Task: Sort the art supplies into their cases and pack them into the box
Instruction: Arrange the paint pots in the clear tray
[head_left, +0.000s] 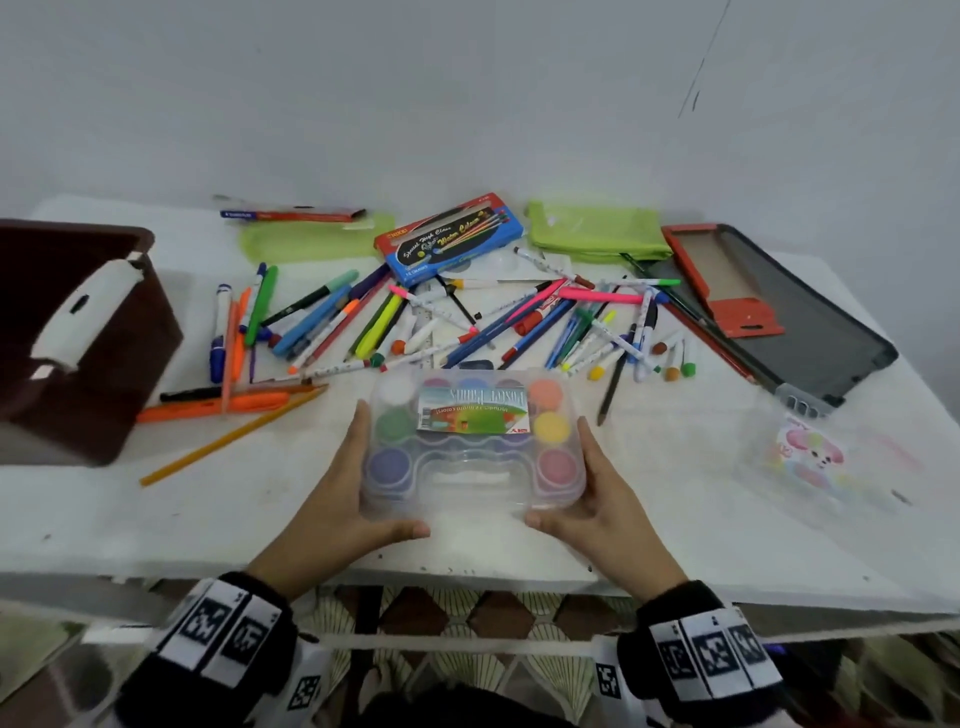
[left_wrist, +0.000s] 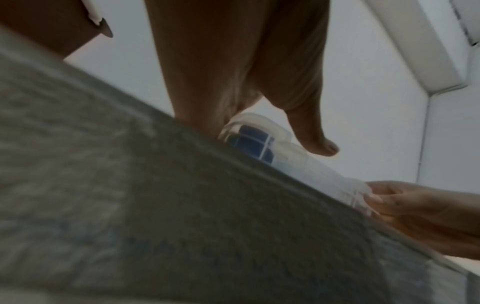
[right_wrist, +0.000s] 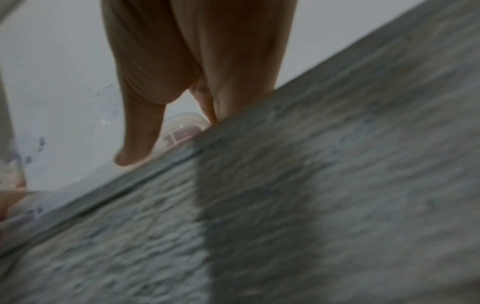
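head view: paint case (head_left: 475, 441) sits flat on the table (head_left: 675, 467) at the near edge, lid closed, label facing away. left hand (head_left: 340, 499) grips its left side, thumb along the near edge; right hand (head_left: 597, 499) grips the right side the same way. loose pens (head_left: 426, 325) and markers lie scattered just behind the case, not touching it as far as i can tell. brown box (head_left: 78, 332) stands at far left, well apart from the case. watercolour box (head_left: 449, 239) and green pouch (head_left: 597, 231) lie at the back, open black case (head_left: 789, 317) at right. left wrist view: thumb (left_wrist: 311, 133) lies on the clear case corner over a blue pot (left_wrist: 252, 142). right wrist view: blurred, thumb (right_wrist: 140, 139) on the case edge.
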